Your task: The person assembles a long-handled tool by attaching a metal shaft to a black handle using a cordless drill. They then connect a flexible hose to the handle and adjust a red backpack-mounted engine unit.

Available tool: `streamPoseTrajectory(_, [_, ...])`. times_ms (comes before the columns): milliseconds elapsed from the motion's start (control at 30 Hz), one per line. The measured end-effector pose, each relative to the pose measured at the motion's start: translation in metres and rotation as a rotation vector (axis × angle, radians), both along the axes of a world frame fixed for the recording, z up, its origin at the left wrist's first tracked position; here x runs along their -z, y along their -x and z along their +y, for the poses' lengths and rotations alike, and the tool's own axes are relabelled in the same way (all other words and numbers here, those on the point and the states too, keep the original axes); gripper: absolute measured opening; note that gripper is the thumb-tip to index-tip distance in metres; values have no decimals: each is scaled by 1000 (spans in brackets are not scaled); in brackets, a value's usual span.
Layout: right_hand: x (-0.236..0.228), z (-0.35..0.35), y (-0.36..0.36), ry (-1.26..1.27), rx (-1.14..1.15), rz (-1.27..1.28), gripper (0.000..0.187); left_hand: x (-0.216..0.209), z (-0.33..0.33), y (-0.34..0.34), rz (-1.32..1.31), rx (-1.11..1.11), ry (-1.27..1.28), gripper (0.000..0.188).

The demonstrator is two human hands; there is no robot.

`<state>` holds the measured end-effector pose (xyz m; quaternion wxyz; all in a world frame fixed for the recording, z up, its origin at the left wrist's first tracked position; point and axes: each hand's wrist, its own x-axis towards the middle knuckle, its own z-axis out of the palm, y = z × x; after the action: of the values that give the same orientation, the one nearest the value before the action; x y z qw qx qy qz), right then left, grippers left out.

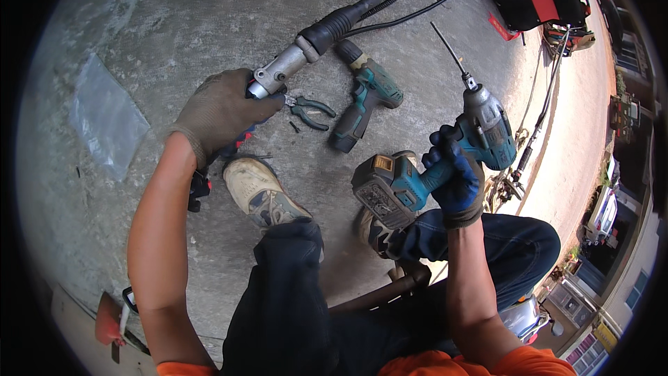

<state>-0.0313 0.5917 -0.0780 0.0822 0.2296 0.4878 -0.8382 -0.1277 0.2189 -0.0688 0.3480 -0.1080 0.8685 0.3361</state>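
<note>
Head view: left hand [226, 108] grips a metal-necked tool [287, 64], upper centre; right hand [459, 184] clutches a teal driver [490, 129], centre right!

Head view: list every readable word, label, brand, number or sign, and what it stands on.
None reads clearly enough to quote.
Red piece beside the bag: pale marks, too small.
Power tool in the right hand: any marking too small.
Yellow panel, lower right: too blurred.

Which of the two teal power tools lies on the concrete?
The teal drill beside the pliers; the other, a driver with a long bit, is held up in the right hand.
</note>
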Motion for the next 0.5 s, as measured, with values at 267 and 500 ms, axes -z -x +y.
streamPoseTrajectory(267, [-62,-33,-1,-305,-267,-64,60,4,-1,-2,-30,-18,-20,49])
streamPoseTrajectory(500, [-58,-33,1,-727,-514,-55,45,11,-4,-4,-9,37,0,50])
